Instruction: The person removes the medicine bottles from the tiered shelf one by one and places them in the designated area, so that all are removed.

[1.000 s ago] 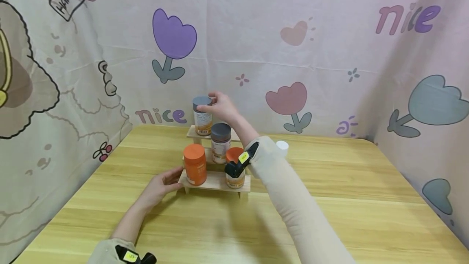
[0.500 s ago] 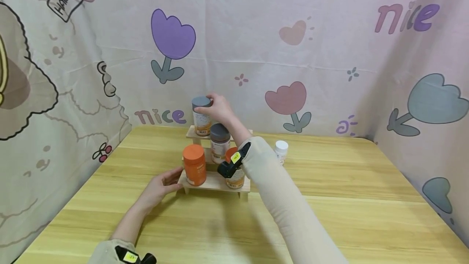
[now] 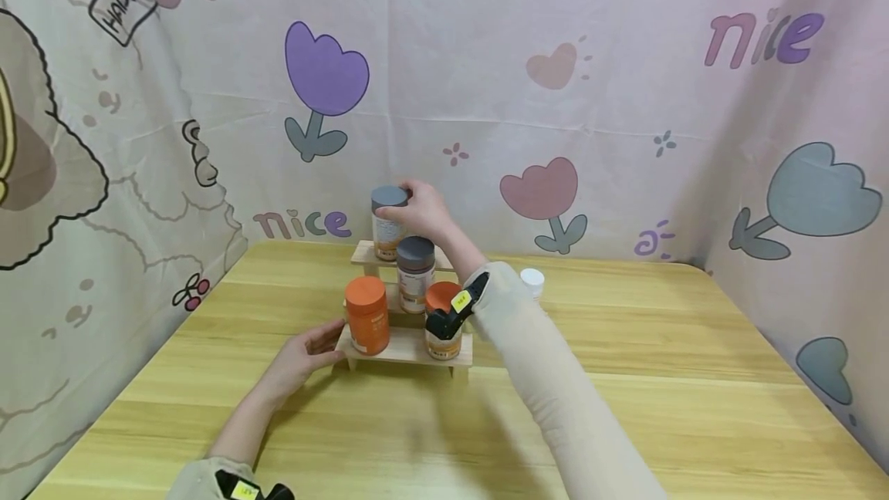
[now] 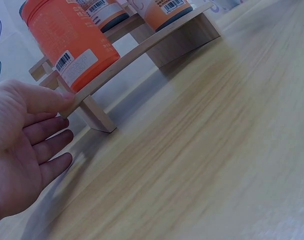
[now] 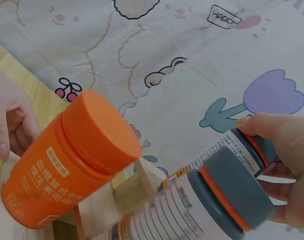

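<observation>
In the head view my right hand point(image 3: 425, 211) grips a grey-lidded supplement bottle point(image 3: 387, 226) by its lid, thumb in front and fingers behind. That bottle stands upright on the top step of a tiered wooden stand point(image 3: 403, 344). My left hand point(image 4: 27, 135) holds the left end of the lowest step, thumb against its corner, the other fingers loosely bent. Right beside it stands an orange bottle point(image 5: 67, 165). A second grey-lidded bottle point(image 3: 416, 276) is on the middle step. An orange-lidded bottle point(image 3: 442, 346) on the lowest step is partly hidden by the right wrist camera.
A white-capped bottle point(image 3: 532, 282) stands behind my right forearm, mostly hidden. The stand sits on a wood-grain table point(image 3: 625, 407). A printed curtain point(image 3: 444, 60) hangs close behind the table and along its left side.
The grey-lidded bottle on the top step has shifted slightly right with my right hand, which keeps hold of its lid. My left hand stays at the stand's left end.
</observation>
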{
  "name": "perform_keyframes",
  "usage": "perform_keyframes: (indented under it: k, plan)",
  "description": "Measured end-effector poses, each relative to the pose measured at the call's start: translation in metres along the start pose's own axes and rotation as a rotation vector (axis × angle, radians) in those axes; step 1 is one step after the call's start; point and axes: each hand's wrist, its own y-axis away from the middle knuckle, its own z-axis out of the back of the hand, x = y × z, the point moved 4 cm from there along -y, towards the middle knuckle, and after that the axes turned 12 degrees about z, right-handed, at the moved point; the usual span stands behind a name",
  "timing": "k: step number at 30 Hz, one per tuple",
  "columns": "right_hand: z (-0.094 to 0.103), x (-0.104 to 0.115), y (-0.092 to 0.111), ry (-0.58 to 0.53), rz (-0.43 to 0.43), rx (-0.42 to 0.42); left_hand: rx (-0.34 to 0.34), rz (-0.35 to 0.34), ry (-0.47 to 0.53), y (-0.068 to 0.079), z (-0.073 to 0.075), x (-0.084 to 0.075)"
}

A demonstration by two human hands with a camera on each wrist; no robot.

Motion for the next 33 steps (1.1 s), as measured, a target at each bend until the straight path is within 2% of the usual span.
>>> perform_keyframes:
  k: [8, 19, 26, 33]
  plan:
    - [0.024, -0.011, 0.006, -0.036, 0.000, -0.041, 0.005, 0.005, 0.003, 0.000, 0.000, 0.003]
    - [0.054, -0.025, 0.016, -0.106, 0.007, -0.075, -0.008, 0.012, -0.012, 0.004, 0.002, -0.001]
    - [0.075, -0.031, 0.031, -0.023, -0.021, -0.102, -0.018, 0.005, -0.025, 0.004, 0.002, -0.004]
    - [0.092, -0.046, 0.050, -0.013, -0.036, -0.148, -0.007, 0.009, -0.013, 0.002, -0.001, -0.001]
